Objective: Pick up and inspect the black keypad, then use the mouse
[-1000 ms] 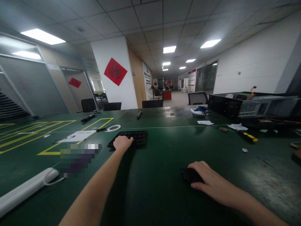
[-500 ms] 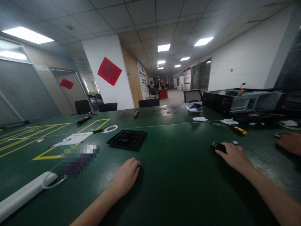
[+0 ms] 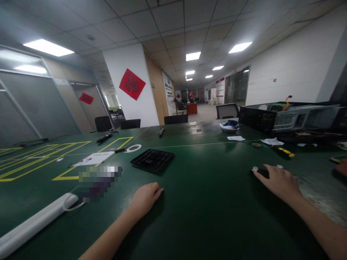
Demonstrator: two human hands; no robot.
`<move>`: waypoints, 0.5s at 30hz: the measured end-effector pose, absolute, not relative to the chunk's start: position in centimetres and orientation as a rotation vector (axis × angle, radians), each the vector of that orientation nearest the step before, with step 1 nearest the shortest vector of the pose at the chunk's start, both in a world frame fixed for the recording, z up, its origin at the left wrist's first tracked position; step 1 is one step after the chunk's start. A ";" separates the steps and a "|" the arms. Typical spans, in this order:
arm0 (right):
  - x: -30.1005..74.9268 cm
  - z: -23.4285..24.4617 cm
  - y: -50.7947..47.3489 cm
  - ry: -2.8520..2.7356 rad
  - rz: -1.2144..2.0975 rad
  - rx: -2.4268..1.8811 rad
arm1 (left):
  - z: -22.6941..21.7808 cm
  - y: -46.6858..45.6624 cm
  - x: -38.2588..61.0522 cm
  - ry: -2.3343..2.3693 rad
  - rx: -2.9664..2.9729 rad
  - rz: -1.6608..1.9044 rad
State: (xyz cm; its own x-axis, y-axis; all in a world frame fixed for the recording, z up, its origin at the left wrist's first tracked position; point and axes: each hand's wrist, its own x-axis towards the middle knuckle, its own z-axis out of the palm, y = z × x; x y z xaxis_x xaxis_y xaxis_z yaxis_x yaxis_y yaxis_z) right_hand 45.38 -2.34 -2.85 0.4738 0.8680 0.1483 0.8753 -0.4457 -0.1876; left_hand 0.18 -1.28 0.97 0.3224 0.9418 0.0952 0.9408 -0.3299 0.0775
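Note:
At the right, my right hand point(image 3: 283, 184) rests on the green table with thumb and fingers apart. A small black block with a shiny, pale end point(image 3: 261, 172) lies between them; my thumb is along its near side. My left hand point(image 3: 145, 196) sits closed on the table at centre left. Its fingers are curled and pressed together, and anything inside them is hidden. Just beyond that hand is a black gridded panel point(image 3: 152, 160), flat on the table.
A computer case point(image 3: 284, 117) stands opened at the right, near a yellow-and-black tool point(image 3: 284, 152). Beyond are a small bowl point(image 3: 229, 129) and a dark cylinder point(image 3: 161, 132). To the left lie a white tape ring point(image 3: 138, 148) and a long white bar point(image 3: 40, 218). Another person's hand point(image 3: 342, 168) shows at right.
The whole view has shifted a little. My right fingers have loosened and drawn slightly back to the right from the black block, which stays put. My left hand remains closed.

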 end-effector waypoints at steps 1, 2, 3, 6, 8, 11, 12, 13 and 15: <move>45.5 -3.0 -2.2 -1.513 -0.023 -2.487 | 0.8 -1.2 0.1 1.817 2.527 0.224; 45.6 -3.2 -2.1 -1.527 -0.011 -2.481 | 0.7 -1.2 0.1 1.816 2.496 0.279; 45.7 -3.4 -2.0 -1.538 -0.005 -2.473 | 0.5 -1.2 0.0 1.800 2.450 0.361; 46.1 -3.9 -1.8 -1.577 -0.023 -2.448 | 0.3 -0.2 -0.4 1.742 2.062 0.820; 46.2 -4.0 -1.8 -1.591 -0.038 -2.438 | 1.1 1.5 -1.3 1.683 1.484 1.247; 46.3 -4.0 -1.9 -1.609 -0.040 -2.401 | 3.6 5.4 -3.3 1.564 0.768 1.610; 46.3 -4.0 -1.9 -1.612 -0.036 -2.393 | 4.4 6.7 -4.0 1.568 0.723 1.636; 46.4 -4.0 -1.8 -1.614 -0.031 -2.389 | 5.0 8.0 -4.6 1.574 0.687 1.653; 46.4 -4.1 -1.8 -1.627 -0.038 -2.385 | 5.6 10.1 -5.3 1.596 0.689 1.658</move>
